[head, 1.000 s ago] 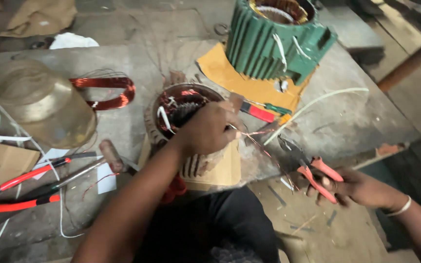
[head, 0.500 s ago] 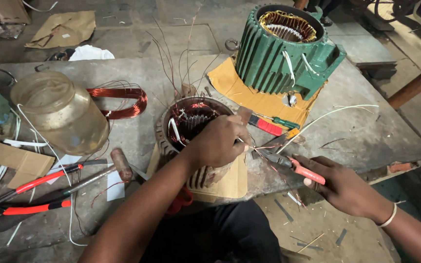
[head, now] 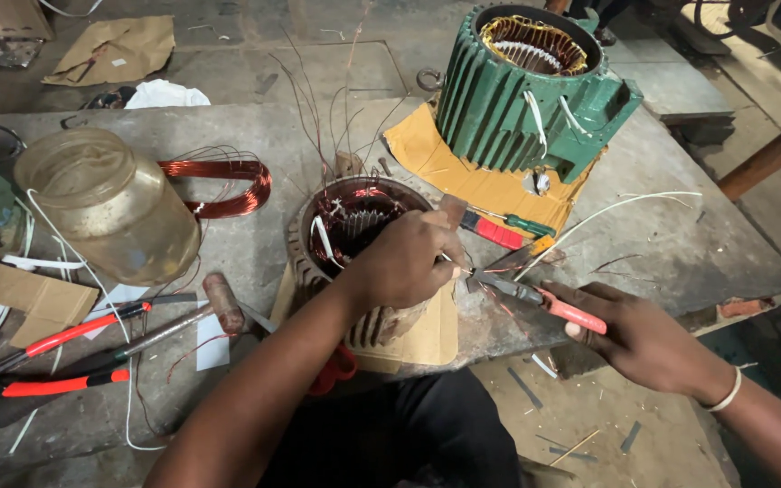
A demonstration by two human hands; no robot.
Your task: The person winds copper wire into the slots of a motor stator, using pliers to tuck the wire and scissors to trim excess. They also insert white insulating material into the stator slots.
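Since half a second ago the right hand [head: 648,343] has brought its gripped red-handled pliers [head: 535,298] closer to the wire pinched by the left hand [head: 409,262] beside the mid-frame motor winding [head: 354,226]; keeping that wire taut should help.

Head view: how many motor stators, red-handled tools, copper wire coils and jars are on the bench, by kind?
Stators: 2, a green one and a dark one under the left hand.
Red-handled tools: 3, the pliers in the right hand, long pliers, a screwdriver.
Loose copper coils: 1.
Jars: 1.
Total: 7.
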